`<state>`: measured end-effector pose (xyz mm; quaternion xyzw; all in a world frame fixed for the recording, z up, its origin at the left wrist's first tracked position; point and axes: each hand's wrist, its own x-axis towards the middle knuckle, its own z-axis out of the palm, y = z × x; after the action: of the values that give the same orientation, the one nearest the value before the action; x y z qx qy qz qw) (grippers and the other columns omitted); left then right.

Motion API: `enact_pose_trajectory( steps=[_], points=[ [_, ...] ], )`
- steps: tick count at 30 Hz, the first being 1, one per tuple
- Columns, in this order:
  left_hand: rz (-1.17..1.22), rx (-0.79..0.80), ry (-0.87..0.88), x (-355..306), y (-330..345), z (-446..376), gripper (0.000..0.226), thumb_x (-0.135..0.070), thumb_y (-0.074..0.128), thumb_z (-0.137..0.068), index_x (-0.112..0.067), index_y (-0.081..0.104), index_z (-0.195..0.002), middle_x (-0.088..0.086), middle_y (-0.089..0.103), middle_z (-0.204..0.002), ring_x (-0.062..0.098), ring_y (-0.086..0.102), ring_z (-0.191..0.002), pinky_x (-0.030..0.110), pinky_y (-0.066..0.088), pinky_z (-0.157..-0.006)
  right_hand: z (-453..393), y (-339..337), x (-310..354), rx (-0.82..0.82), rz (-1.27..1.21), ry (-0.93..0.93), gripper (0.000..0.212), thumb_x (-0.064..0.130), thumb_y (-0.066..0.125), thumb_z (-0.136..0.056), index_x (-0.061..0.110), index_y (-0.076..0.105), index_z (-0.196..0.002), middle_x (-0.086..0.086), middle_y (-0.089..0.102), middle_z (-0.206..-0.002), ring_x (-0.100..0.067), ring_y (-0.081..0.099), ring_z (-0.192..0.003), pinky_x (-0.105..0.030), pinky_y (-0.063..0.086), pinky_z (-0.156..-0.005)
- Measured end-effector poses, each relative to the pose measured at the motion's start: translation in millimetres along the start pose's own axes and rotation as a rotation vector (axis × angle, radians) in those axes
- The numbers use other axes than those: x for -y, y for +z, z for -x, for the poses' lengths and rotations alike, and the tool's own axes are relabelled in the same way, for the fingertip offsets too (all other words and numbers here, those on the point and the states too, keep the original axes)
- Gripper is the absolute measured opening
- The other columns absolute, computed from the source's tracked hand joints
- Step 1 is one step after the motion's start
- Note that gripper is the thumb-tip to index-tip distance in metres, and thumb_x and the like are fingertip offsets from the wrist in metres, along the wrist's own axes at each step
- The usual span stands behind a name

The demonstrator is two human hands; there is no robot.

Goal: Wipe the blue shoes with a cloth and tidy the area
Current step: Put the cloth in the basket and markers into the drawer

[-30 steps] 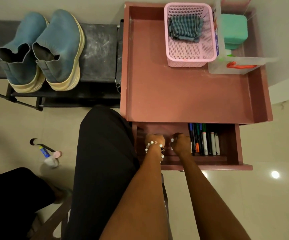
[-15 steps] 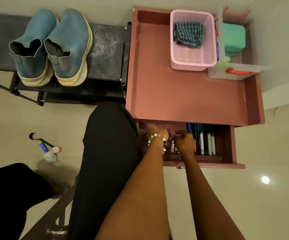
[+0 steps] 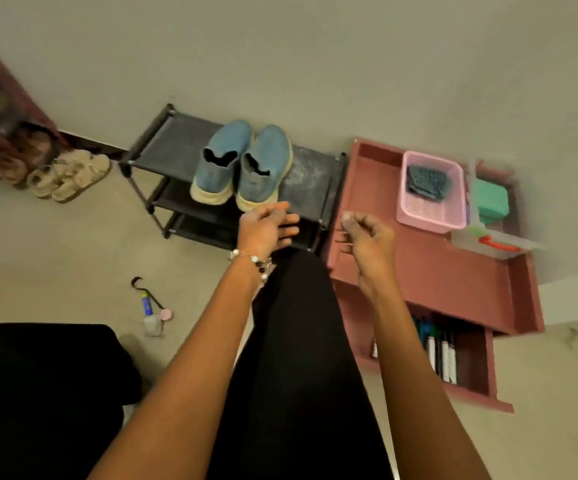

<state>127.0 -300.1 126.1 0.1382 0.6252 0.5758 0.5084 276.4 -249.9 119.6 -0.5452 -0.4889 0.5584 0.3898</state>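
Observation:
Two blue shoes [image 3: 242,161] with cream soles stand side by side on the top shelf of a black shoe rack [image 3: 163,147]. A dark striped cloth [image 3: 427,181] lies in a pink basket [image 3: 422,216] on the reddish table [image 3: 429,268]. My left hand [image 3: 266,226], with a bead bracelet at the wrist, is raised just in front of the shoes, fingers apart and holding nothing. My right hand [image 3: 367,237] hovers over the table's left edge with its fingers curled in and nothing visible in them.
The table's drawer [image 3: 471,362] hangs open at the lower right with several markers in it. A green box [image 3: 490,200] and a clear container [image 3: 495,244] sit right of the basket. Small items [image 3: 152,306] lie on the floor. Sandals [image 3: 69,174] rest at the far left.
Both hands have come up out of the drawer, the left toward the shoes, the right over the table. The camera has tilted up and back, showing more floor and wall.

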Motion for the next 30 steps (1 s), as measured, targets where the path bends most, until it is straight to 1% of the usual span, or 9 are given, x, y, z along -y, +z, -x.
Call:
enact_pose_trajectory(
  steps=[5, 8, 13, 17, 20, 23, 26, 28, 30],
  points=[
    [-0.116, -0.305, -0.023, 7.1, -149.3, -10.4, 0.017, -0.016, 0.049, -0.097, -0.014, 0.062, -0.107, 0.001, 0.068, -0.081, 0.014, 0.061, -0.064, 0.026, 0.047, -0.059, 6.0, 125.0, 2.8, 0.335, 0.257, -0.043, 0.011, 0.022, 0.059, -0.092, 0.014, 0.066, -0.088, -0.003, 0.067, -0.077, -0.011, 0.06, -0.061, -0.023, 0.047, -0.054],
    [-0.177, -0.438, -0.104, 30.8, -223.8, -15.0, 0.016, -0.013, 0.051, -0.094, -0.013, 0.064, -0.104, 0.003, 0.069, -0.082, 0.015, 0.06, -0.061, 0.025, 0.044, -0.056, 9.8, 193.3, -21.2, 0.504, 0.422, -0.015, 0.013, 0.02, 0.059, -0.091, 0.018, 0.065, -0.081, -0.006, 0.067, -0.077, -0.013, 0.061, -0.061, -0.025, 0.047, -0.054],
    [-0.16, -0.601, -0.274, 77.5, -317.5, -45.6, 0.013, -0.015, 0.054, -0.092, -0.011, 0.066, -0.097, 0.006, 0.07, -0.079, 0.017, 0.059, -0.058, 0.023, 0.042, -0.049, 7.0, 286.9, -92.6, 0.689, 0.643, 0.132, 0.016, 0.016, 0.059, -0.091, 0.002, 0.067, -0.088, -0.01, 0.064, -0.077, -0.016, 0.057, -0.056, -0.025, 0.045, -0.05],
    [-0.084, -0.671, -0.428, 122.5, -371.9, -87.2, 0.014, -0.012, 0.05, -0.094, -0.011, 0.064, -0.092, 0.009, 0.069, -0.084, 0.018, 0.06, -0.058, 0.026, 0.042, -0.05, -6.8, 343.0, -171.0, 0.768, 0.768, 0.258, 0.013, 0.015, 0.058, -0.09, 0.005, 0.067, -0.087, -0.01, 0.064, -0.076, -0.016, 0.057, -0.055, -0.022, 0.044, -0.048],
    [-0.034, -0.701, -0.515, 163.9, -402.4, -124.2, 0.019, -0.012, 0.047, -0.096, -0.013, 0.058, -0.081, 0.008, 0.066, -0.078, 0.017, 0.056, -0.056, 0.024, 0.038, -0.049, -17.9, 375.5, -236.4, 0.807, 0.879, 0.306, 0.013, 0.013, 0.056, -0.089, 0.007, 0.067, -0.087, -0.01, 0.066, -0.077, -0.017, 0.059, -0.057, -0.02, 0.044, -0.047],
    [-0.006, -0.699, -0.57, 204.7, -424.6, -160.9, 0.024, -0.011, 0.046, -0.097, -0.012, 0.057, -0.075, 0.005, 0.063, -0.072, 0.017, 0.056, -0.057, 0.023, 0.04, -0.048, -28.3, 405.6, -303.4, 0.871, 0.991, 0.335, 0.009, 0.018, 0.061, -0.087, 0.012, 0.067, -0.084, -0.013, 0.069, -0.083, -0.024, 0.065, -0.07, -0.032, 0.053, -0.063],
    [0.053, -0.732, -0.592, 243.3, -444.9, -193.3, 0.03, -0.004, 0.045, -0.097, -0.009, 0.053, -0.069, 0.009, 0.058, -0.068, 0.015, 0.054, -0.048, 0.013, 0.036, -0.033, -41.9, 438.8, -369.5, 0.923, 1.138, 0.275, 0.013, 0.024, 0.061, -0.086, 0.013, 0.068, -0.086, -0.013, 0.069, -0.093, -0.032, 0.065, -0.091, -0.036, 0.054, -0.078],
    [0.084, -0.763, -0.607, 265.3, -454.7, -208.1, 0.03, -0.003, 0.044, -0.098, -0.009, 0.051, -0.07, 0.011, 0.055, -0.067, 0.011, 0.052, -0.041, 0.011, 0.032, -0.03, -47.2, 461.4, -400.9, 0.948, 1.265, 0.166, 0.019, 0.021, 0.056, -0.088, 0.009, 0.067, -0.098, -0.016, 0.066, -0.105, -0.032, 0.061, -0.099, -0.032, 0.049, -0.08],
    [0.084, -0.78, -0.627, 284.5, -461.8, -219.5, 0.029, -0.005, 0.043, -0.098, -0.011, 0.052, -0.072, 0.01, 0.056, -0.068, 0.015, 0.051, -0.046, 0.01, 0.032, -0.03, -48.5, 482.3, -425.9, 0.973, 1.388, 0.059, 0.022, 0.018, 0.05, -0.091, 0.006, 0.061, -0.107, -0.018, 0.061, -0.113, -0.034, 0.059, -0.103, -0.032, 0.047, -0.079]
  ],
)
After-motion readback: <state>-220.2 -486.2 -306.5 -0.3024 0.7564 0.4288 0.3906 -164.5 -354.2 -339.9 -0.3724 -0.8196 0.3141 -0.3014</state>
